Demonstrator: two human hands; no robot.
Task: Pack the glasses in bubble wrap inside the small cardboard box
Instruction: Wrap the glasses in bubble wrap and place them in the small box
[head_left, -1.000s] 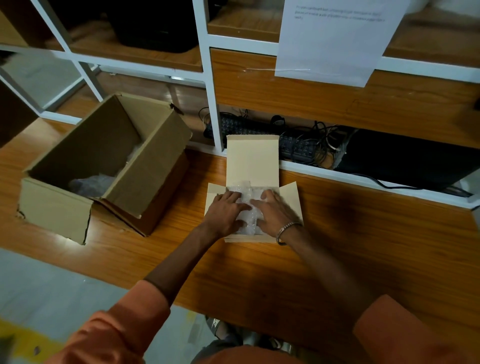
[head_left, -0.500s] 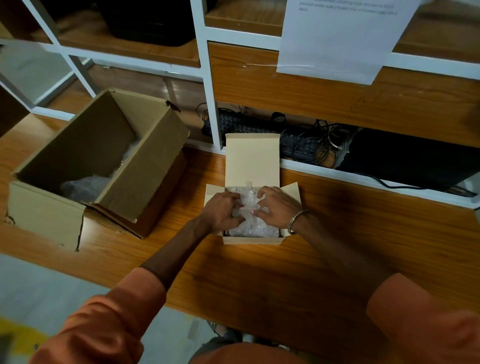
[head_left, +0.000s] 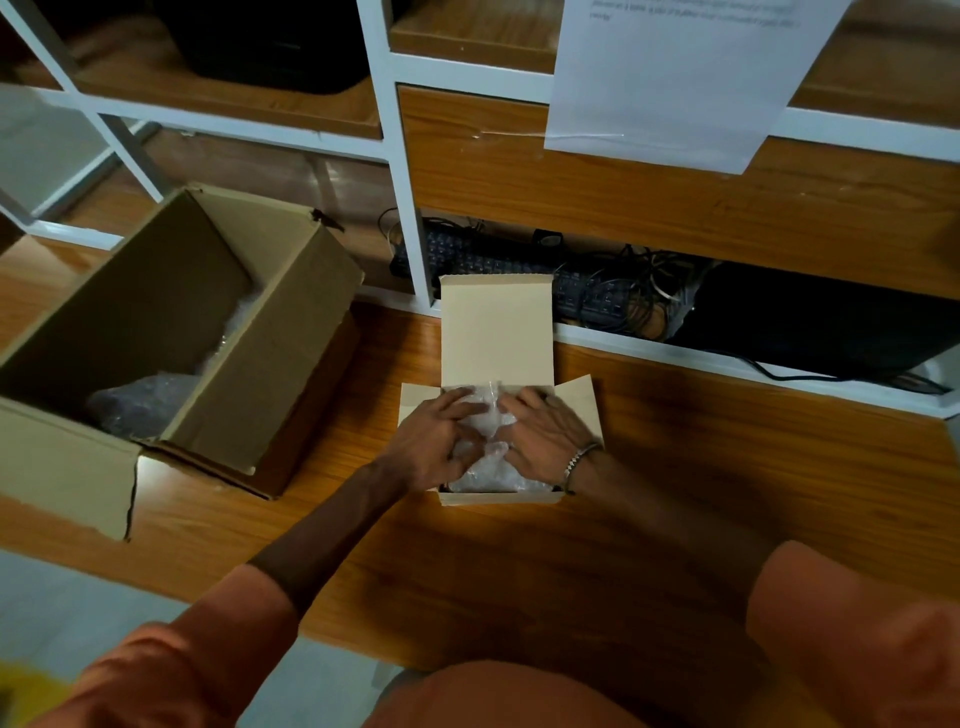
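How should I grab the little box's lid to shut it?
Probably pinch the free top edge of the upright lid on the small cardboard box, coming from above. It is hinged at the back wall, so that far edge should swing it forward over the bubble wrap most easily.

Wooden table (head_left: 675, 493); small cardboard box (head_left: 496, 332) centre; large open carton (head_left: 291, 338) left.
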